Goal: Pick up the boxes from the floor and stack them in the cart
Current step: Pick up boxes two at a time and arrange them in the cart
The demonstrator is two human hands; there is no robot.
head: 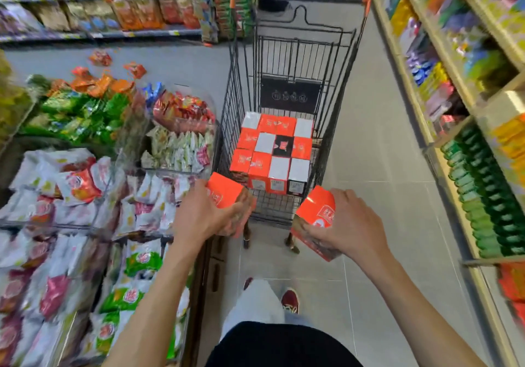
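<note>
A black wire shopping cart (pixel 241 88) stands in the aisle ahead of me. Inside it, several orange, white and black boxes (pixel 274 151) are packed side by side in a flat layer. My left hand (pixel 204 219) grips an orange box (pixel 224 189) just before the cart's near left corner. My right hand (pixel 352 224) grips a second orange box (pixel 316 213), tilted, by the near right corner. Both boxes are held in the air, below the cart's rim. No box on the floor is in view.
Open bins of bagged snacks (pixel 85 196) fill the left side up to the cart. Stocked shelves (pixel 468 111) run along the right. Grey tiled floor (pixel 383 168) lies between cart and shelves. My red shoe (pixel 290 300) is on the floor below me. A person stands beyond the cart handle.
</note>
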